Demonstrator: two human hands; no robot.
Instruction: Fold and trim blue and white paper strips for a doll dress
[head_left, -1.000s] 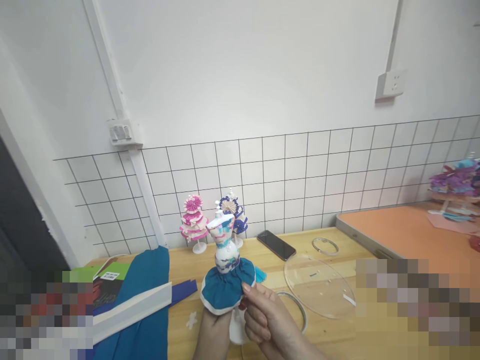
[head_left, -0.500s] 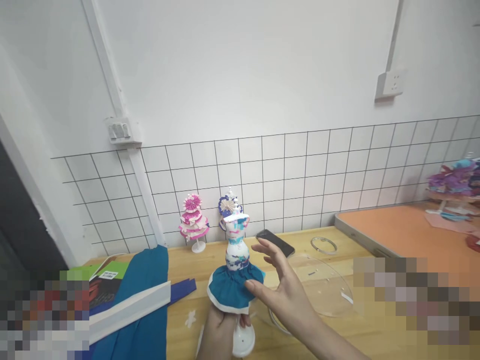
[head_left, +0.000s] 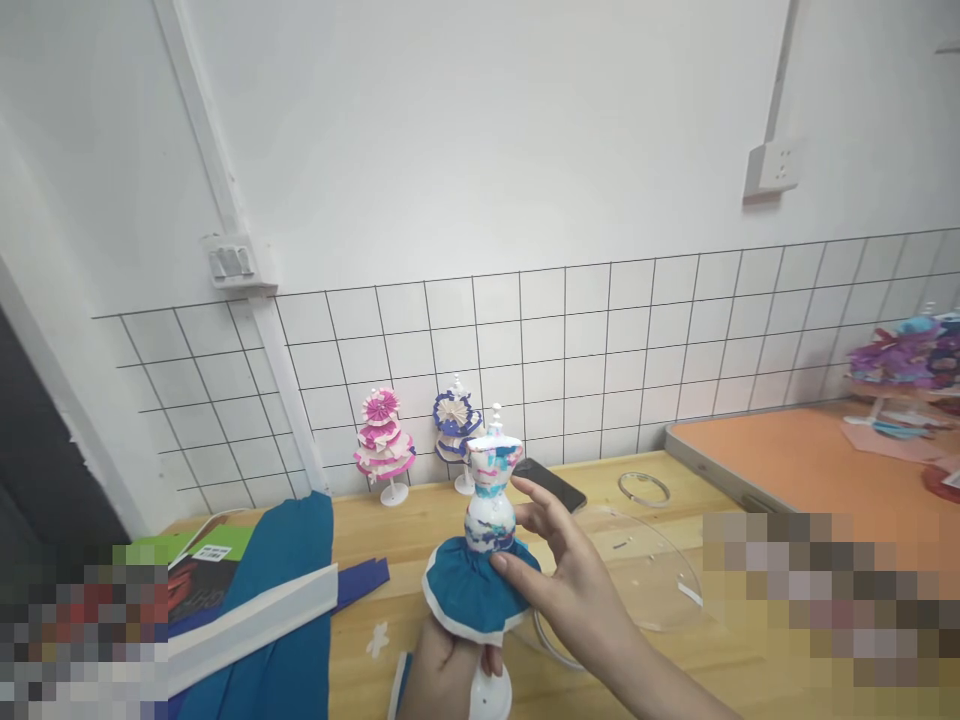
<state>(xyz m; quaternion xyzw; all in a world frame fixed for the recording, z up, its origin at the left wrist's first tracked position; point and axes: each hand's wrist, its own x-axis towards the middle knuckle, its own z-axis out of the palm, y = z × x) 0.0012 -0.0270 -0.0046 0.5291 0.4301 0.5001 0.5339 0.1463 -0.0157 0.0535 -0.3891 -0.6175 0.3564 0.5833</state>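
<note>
Wood table [head_left: 420,520] | smooth hourglass mannequin [head_left: 490,515] | hands [head_left: 574,570] at gathered cloth skirt [head_left: 474,592]

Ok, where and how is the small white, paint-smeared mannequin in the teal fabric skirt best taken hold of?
Probably by the waist of the mannequin, from the picture's right: it stands upright and narrows there, above the flared skirt, with the left hand beneath.

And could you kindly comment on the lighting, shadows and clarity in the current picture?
Head view: the wall looks brightest mid-frame, with a soft shadow under the right-hand socket; head view: the dress form is readable, but mosaic blocks hide areas at lower left and right.
</note>
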